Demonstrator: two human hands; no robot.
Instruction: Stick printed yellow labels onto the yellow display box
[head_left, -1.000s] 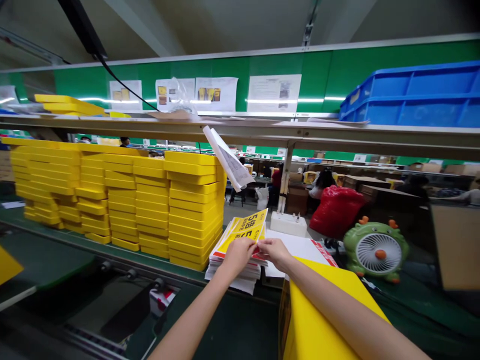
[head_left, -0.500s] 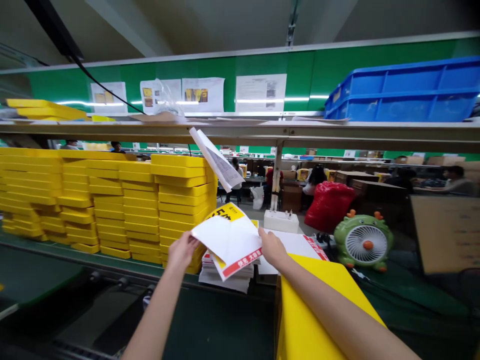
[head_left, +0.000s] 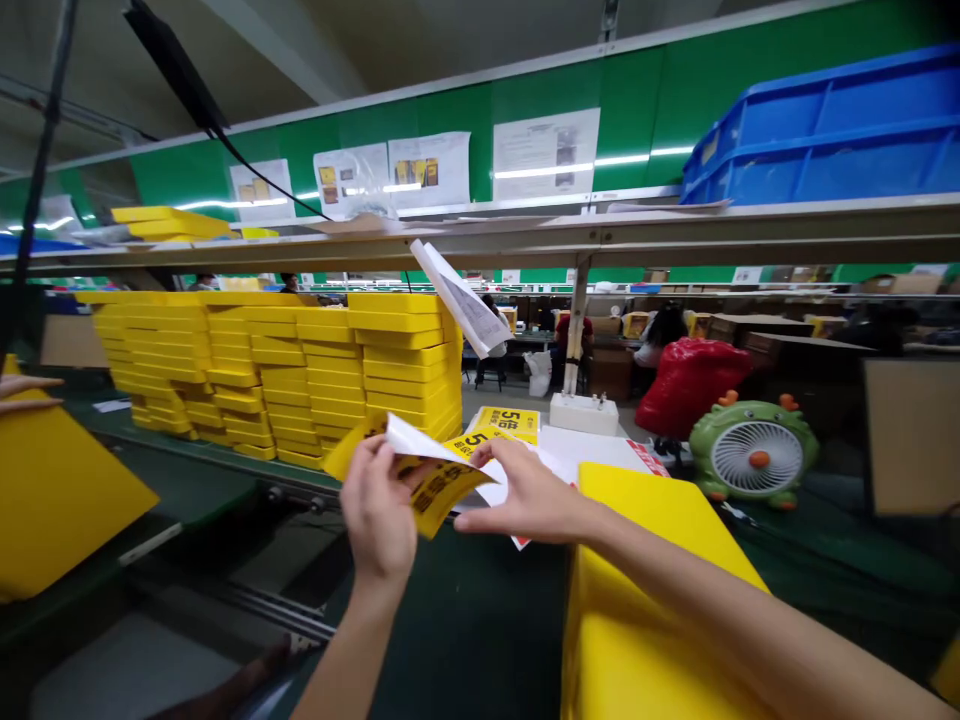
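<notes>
My left hand (head_left: 379, 520) grips a curled yellow sheet (head_left: 442, 492) with black print and a white back, fingers wrapped around its left part. Close to the sheet's right edge is my right hand (head_left: 536, 495), its thumb and fingers apart; I see nothing held between them. More yellow printed sheets (head_left: 510, 424) lie just behind the hands, partly hidden by them. White sheets with a red printed edge (head_left: 600, 446) lie to the right. Beneath my right forearm stands a large yellow box (head_left: 645, 620).
Stacked flat yellow boxes (head_left: 405, 365) line the bench's back left. At the left edge, another person's hand (head_left: 30, 385) touches a yellow box (head_left: 67, 490). A green fan (head_left: 754, 465), a white power block (head_left: 583, 412) and a red bag (head_left: 694, 385) are at right. A shelf (head_left: 637, 230) runs overhead.
The sheet held in both hands, white side up, is now curled in my left hand with yellow print showing. My right hand has opened. Another person's hand and box have appeared at left.
</notes>
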